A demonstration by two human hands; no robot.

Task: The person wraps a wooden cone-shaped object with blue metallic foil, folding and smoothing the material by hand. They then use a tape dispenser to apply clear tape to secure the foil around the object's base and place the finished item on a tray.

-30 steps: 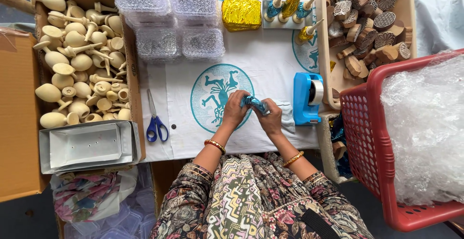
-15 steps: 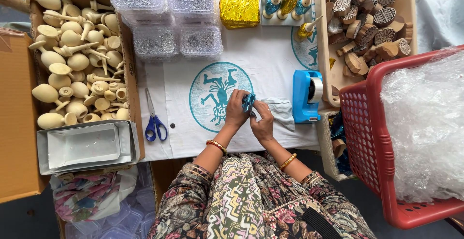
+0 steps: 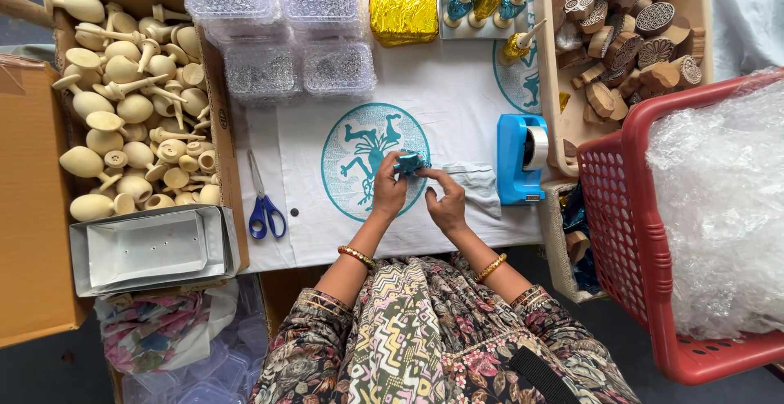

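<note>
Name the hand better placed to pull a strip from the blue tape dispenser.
Right. The right hand lies nearer the blue tape dispenser, with only bare cloth between. The left hand grips the small blue piece and sits farther off, so it would probably have to cross over.

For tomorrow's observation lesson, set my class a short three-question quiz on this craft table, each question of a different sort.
1. True or false: the scissors have red handles.
2. Which stands nearest the right hand? A) gold foil block B) blue tape dispenser C) red basket
3. What does the left hand hold?

Key:
1. False; they are blue.
2. B.
3. A small blue-wrapped piece, which the right hand's fingers also touch.
</note>
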